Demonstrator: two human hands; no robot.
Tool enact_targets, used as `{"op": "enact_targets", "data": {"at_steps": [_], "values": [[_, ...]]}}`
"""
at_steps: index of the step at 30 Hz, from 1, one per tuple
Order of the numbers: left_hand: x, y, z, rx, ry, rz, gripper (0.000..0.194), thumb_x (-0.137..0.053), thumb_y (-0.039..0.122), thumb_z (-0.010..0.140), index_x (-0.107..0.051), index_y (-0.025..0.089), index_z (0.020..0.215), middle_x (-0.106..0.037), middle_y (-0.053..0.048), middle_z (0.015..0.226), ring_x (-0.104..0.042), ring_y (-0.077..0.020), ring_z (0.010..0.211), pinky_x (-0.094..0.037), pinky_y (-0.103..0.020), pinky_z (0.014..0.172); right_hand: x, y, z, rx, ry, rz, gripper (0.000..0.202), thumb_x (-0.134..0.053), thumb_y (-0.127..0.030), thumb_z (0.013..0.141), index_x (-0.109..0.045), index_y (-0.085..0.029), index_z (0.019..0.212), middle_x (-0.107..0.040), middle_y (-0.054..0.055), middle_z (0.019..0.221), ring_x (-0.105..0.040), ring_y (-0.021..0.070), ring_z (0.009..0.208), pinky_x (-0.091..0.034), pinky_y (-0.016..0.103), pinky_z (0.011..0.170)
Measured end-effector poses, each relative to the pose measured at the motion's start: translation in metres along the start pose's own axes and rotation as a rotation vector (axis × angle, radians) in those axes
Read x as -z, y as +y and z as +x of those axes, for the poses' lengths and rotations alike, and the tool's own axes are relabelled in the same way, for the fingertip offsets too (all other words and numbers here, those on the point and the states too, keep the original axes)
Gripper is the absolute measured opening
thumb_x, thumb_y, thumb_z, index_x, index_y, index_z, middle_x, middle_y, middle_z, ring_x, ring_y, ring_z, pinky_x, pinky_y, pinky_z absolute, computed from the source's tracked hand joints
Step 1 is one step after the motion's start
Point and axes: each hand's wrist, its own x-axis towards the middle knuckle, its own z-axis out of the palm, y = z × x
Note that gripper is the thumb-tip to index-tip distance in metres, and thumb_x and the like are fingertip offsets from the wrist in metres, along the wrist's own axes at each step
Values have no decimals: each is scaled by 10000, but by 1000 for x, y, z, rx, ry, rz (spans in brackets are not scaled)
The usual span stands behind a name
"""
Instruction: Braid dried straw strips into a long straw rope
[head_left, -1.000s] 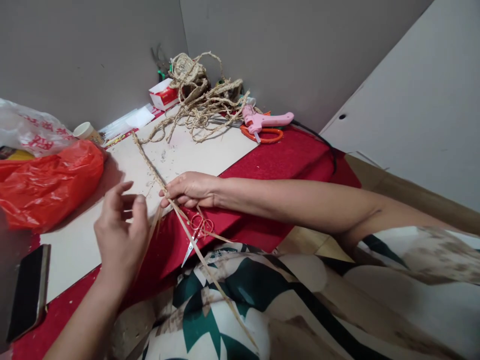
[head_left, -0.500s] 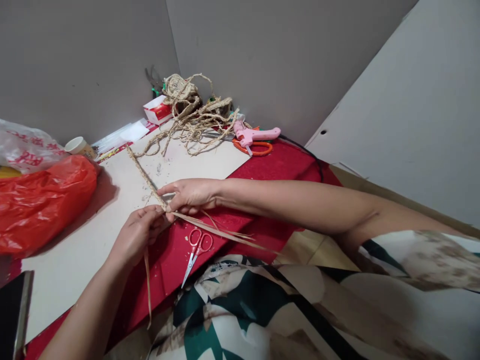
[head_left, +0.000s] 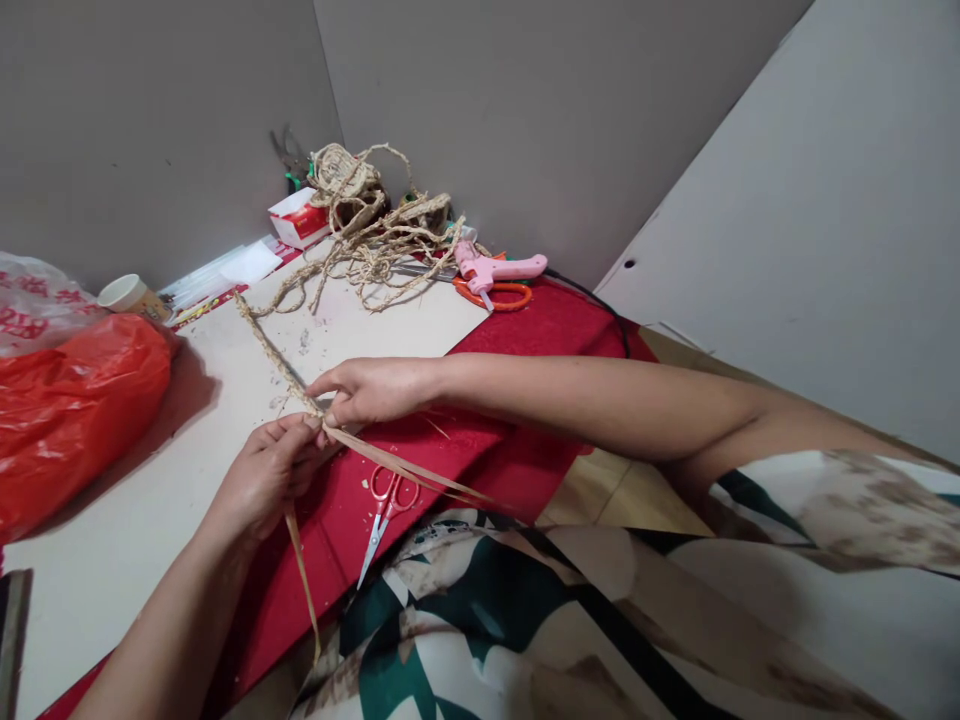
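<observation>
A straw braid (head_left: pixel 271 352) runs from the middle of the pale board down to my two hands, which meet at its lower end. My left hand (head_left: pixel 274 462) pinches the braid's end between thumb and fingers, and one loose straw strand (head_left: pixel 302 570) hangs below it. Close against it, my right hand (head_left: pixel 369 392) is also closed on the braid, its forefinger lying along the plait. More loose strands (head_left: pixel 412 468) trail to the right from under the fingers. Small red-handled scissors (head_left: pixel 384 508) lie on the red cloth just below these strands.
A heap of braided straw cord (head_left: pixel 375 245) lies at the back. Beside it are a pink glue gun (head_left: pixel 499 268), orange-handled scissors (head_left: pixel 510 297) and a red-and-white box (head_left: pixel 298 217). At left stand a cup (head_left: pixel 133 296) and a red plastic bag (head_left: pixel 90 410). Grey walls close the corner.
The whole view has shifted slightly, so things sit further left. Both hands keep their pinch on the braid. The trailing strands have swung a little, now drawn closer together.
</observation>
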Motion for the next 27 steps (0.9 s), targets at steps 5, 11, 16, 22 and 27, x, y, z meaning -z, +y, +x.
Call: {"op": "enact_targets", "data": {"at_steps": [5, 11, 16, 22, 27], "values": [[-2, -3, -1, 3, 9, 18, 336, -673, 458, 758, -544, 168, 648, -218, 110, 476, -113, -25, 392, -126, -120, 340, 9, 8, 2, -31, -101, -44, 141, -487, -57, 844, -627, -67, 821, -568, -44, 521, -464, 47, 462, -362, 176, 525], [-7, -4, 0, -45, 71, 101, 366, -720, 485, 697, -579, 150, 650, -392, 67, 478, -225, -27, 388, -162, -135, 358, 9, 4, -4, 11, -127, -196, 239, -449, -65, 857, -511, -116, 632, -494, -51, 457, -410, 40, 430, -334, 171, 492], [-10, -8, 2, -200, 98, 159, 318, -730, 447, 694, -631, 144, 688, -599, -23, 618, -524, -108, 589, -376, -154, 492, -9, -3, -12, -242, -47, 146, 209, -371, -148, 891, -482, -135, 715, -459, -69, 461, -301, 33, 321, -207, 181, 356], [-15, -19, 2, -165, 178, 127, 275, -659, 397, 778, -569, 159, 672, -393, 67, 476, -247, -40, 409, -180, -147, 373, -32, -6, -23, -165, 166, -149, 238, -396, -233, 884, -552, -129, 738, -623, 22, 585, -517, 88, 441, -410, 214, 471], [-24, -14, -6, -143, 224, -45, 290, -677, 314, 747, -490, 157, 590, -275, 90, 483, -213, -26, 395, -173, -138, 361, -44, -8, -28, -44, 361, -756, 276, -401, -215, 867, -661, -129, 845, -717, 133, 896, -664, 221, 832, -481, 314, 695]]}}
